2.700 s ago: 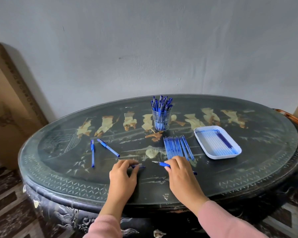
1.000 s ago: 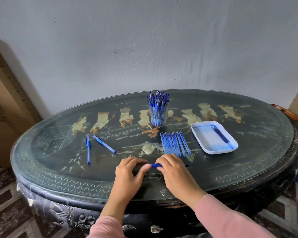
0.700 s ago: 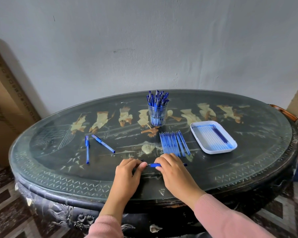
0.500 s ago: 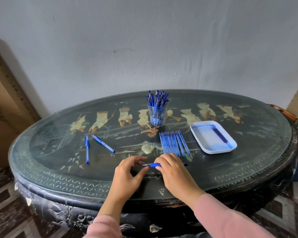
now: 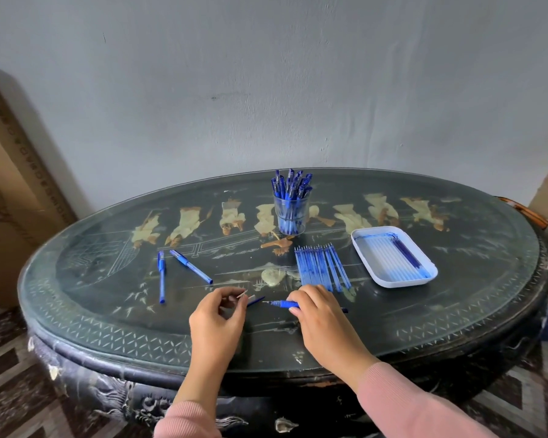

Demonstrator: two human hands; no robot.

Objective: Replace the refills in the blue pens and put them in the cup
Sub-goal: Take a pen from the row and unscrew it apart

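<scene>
The blue pen (image 5: pixel 280 303) is at the near middle of the desk (image 5: pixel 108 311), right hand (image 5: pixel 321 314) fingers wrapped round its barrel. Left hand (image 5: pixel 217 314) pinches a small loose part (image 5: pixel 242 294). We judge the pen light, stiff and slick, best held by its grip section. The cup (image 5: pixel 291 213) stands far behind.
</scene>
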